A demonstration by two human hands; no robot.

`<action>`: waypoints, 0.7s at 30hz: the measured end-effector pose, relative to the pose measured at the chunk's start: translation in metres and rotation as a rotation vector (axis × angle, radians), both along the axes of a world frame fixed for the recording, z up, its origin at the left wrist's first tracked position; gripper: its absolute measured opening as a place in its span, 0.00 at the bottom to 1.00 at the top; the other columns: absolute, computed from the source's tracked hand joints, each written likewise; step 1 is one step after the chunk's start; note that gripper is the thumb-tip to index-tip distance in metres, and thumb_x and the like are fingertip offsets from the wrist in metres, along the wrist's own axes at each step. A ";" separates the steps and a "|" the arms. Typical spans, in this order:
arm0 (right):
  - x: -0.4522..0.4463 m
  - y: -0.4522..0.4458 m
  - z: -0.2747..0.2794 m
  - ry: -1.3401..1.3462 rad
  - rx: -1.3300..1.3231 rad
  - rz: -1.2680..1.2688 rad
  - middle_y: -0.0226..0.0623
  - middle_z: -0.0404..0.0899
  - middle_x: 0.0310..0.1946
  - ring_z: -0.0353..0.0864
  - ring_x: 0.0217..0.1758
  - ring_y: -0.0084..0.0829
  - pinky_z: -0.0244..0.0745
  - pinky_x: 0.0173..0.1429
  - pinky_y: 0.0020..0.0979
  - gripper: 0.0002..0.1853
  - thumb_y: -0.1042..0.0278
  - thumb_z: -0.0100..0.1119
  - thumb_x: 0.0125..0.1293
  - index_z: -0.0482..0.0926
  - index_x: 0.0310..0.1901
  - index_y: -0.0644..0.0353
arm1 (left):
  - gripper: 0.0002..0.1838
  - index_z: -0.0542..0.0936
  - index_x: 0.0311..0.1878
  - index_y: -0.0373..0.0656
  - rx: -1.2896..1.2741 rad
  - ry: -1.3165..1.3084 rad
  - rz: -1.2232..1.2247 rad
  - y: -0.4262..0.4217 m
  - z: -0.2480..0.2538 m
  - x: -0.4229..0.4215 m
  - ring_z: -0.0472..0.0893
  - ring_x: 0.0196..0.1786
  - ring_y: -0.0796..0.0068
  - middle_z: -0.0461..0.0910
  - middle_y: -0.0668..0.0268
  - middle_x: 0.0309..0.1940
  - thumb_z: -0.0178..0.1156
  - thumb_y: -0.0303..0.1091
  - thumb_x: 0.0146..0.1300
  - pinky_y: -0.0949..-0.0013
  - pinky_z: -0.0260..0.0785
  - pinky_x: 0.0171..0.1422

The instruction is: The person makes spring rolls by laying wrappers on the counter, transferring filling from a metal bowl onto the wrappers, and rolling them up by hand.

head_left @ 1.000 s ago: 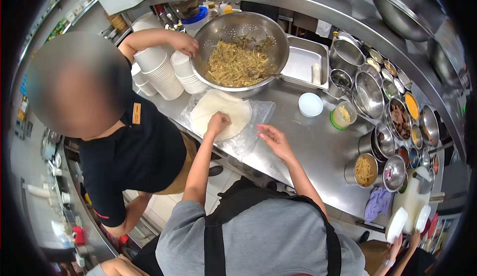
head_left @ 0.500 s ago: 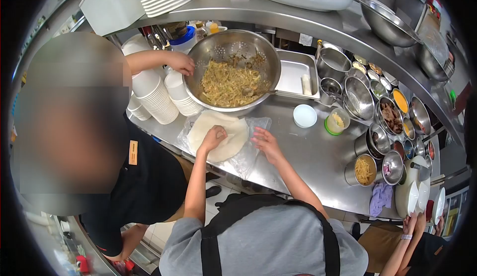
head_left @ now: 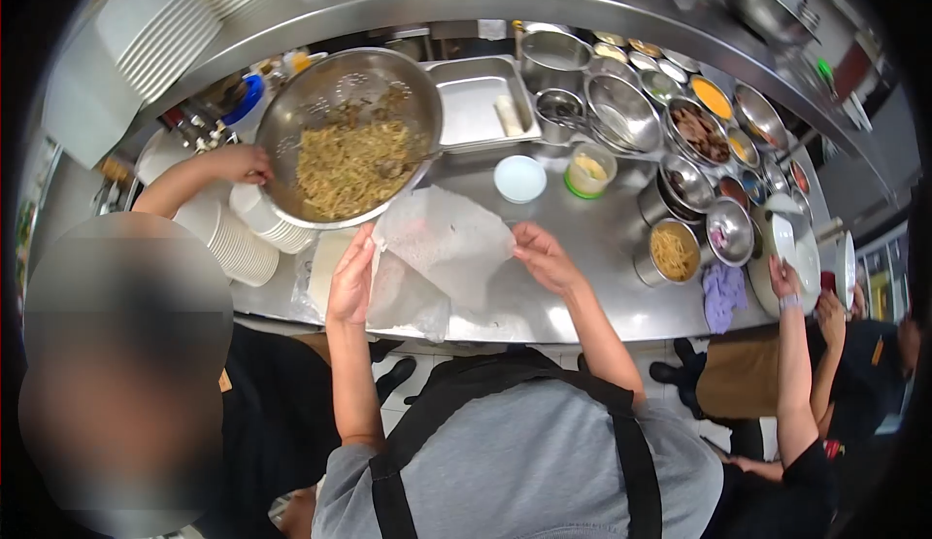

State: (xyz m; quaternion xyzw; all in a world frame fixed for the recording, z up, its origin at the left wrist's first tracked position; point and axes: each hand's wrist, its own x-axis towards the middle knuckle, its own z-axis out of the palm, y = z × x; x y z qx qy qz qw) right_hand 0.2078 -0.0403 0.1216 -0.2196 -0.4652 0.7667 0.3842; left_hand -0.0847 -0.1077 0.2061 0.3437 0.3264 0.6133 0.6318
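A thin, whitish, see-through wrapper sheet (head_left: 451,243) is stretched between my hands above the counter. My left hand (head_left: 351,282) pinches its left edge, and my right hand (head_left: 546,259) pinches the right edge. Beneath and to the left, a pale stack of round wrappers (head_left: 328,251) lies on clear plastic, partly covered by the sheet and my left hand. Just beyond them, a large steel bowl (head_left: 427,117) holds shredded cooked filling (head_left: 354,160) with a spoon (head_left: 393,167) in it.
A co-worker's hand (head_left: 241,163) touches the bowl's left rim, beside stacked white cups (head_left: 238,248). A steel tray (head_left: 466,102), a light blue bowl (head_left: 520,180) and a green-based tub (head_left: 590,172) stand beyond my right hand. Steel ingredient pots (head_left: 670,252) and a purple cloth (head_left: 723,298) are farther right.
My hands have lifted a single sheet off the wrapper stack and spread it between them. The camera view has shifted, so the bowl and counter appear farther left.
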 end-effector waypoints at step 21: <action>0.065 0.037 -0.115 -1.105 0.281 -0.536 0.34 0.82 0.35 0.80 0.36 0.30 0.74 0.43 0.31 0.30 0.63 0.71 0.52 0.72 0.58 0.50 | 0.36 0.62 0.64 0.49 0.102 1.125 -0.015 0.088 -0.214 0.060 0.76 0.36 0.69 0.76 0.65 0.34 0.67 0.35 0.53 0.68 0.70 0.42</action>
